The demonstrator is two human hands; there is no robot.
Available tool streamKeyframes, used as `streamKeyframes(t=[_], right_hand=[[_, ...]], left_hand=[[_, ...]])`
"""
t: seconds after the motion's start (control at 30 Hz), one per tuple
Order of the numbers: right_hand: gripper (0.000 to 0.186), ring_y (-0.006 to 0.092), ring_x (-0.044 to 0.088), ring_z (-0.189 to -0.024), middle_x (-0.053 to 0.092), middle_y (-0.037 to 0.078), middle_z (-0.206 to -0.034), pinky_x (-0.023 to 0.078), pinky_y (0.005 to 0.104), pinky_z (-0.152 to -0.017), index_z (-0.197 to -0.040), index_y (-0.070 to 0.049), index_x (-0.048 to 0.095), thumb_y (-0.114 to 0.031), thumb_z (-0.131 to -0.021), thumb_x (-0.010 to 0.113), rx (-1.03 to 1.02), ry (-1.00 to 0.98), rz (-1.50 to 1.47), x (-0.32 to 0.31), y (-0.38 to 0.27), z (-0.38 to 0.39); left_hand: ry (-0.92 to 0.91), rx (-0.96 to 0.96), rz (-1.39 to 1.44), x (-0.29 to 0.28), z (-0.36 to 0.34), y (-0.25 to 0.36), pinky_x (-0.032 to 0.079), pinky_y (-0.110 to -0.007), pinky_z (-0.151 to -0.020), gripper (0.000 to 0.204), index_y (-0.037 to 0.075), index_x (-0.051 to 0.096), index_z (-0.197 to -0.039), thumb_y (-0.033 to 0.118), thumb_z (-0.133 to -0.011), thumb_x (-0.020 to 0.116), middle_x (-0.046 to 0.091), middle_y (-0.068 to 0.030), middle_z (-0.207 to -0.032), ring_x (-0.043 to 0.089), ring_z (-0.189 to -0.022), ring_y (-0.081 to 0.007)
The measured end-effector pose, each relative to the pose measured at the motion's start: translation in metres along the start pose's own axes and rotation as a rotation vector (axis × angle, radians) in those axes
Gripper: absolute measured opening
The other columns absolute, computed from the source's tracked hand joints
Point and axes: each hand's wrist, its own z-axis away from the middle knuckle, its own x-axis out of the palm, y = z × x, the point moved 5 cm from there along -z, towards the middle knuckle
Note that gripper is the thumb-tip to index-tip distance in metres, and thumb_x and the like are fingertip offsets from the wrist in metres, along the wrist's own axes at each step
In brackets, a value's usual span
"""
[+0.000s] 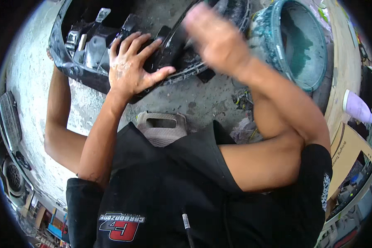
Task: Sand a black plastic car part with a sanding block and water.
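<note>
A large black plastic shell (pixel 99 78), glossy with wet patches and fitted with metal clips and moulded brackets, lies in front of me at the upper left. My left hand (pixel 130 68) rests on it with the fingers spread, and whitish wet smears show on its back. Over the shell's right part, my right hand (pixel 217 39) is smeared by motion. Its fingers cannot be made out, nor whether they hold anything. Beneath that hand runs a black ribbed, tyre-like rim (pixel 239 18), partly hidden by hand and shell.
A teal tub (pixel 283 49) with green staining inside stands right of my right hand. Between my bent legs is a grey plastic stool (pixel 163 130). Flattened cardboard (pixel 347 159) and a pale purple bottle (pixel 357 105) lie at far right. A tyre (pixel 10 120) sits far left.
</note>
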Motion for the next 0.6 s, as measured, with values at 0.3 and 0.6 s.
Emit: streamKeyframes(t=[0.3,0.6], right_hand=[[0.048,0.0313,0.067,-0.131,0.073,0.018,-0.133,0.051,0.0449,-0.115,-0.125,0.001,0.074,0.003,-0.078,0.069,-0.023,0.051,0.042,0.021,0.001,0.018],[0.049,0.0341,0.068,-0.125,0.072,0.022,-0.131,0.057,0.0472,-0.104,-0.123,0.004,0.072,-0.042,-0.107,0.063,0.112,0.135,0.006,0.02,0.083,0.01]], left_hand=[[0.064,0.001,0.0,0.0,0.002,0.001,0.027,-0.055,-0.122,0.08,0.022,0.077,-0.13,0.081,-0.077,0.071,0.066,-0.0041,-0.138,0.052,-0.14,-0.0259],[0.045,-0.006,0.013,0.001,0.004,0.001,0.026,-0.056,-0.123,0.083,0.021,0.076,-0.132,0.083,-0.078,0.068,0.066,-0.0052,-0.14,0.051,-0.141,-0.0263]])
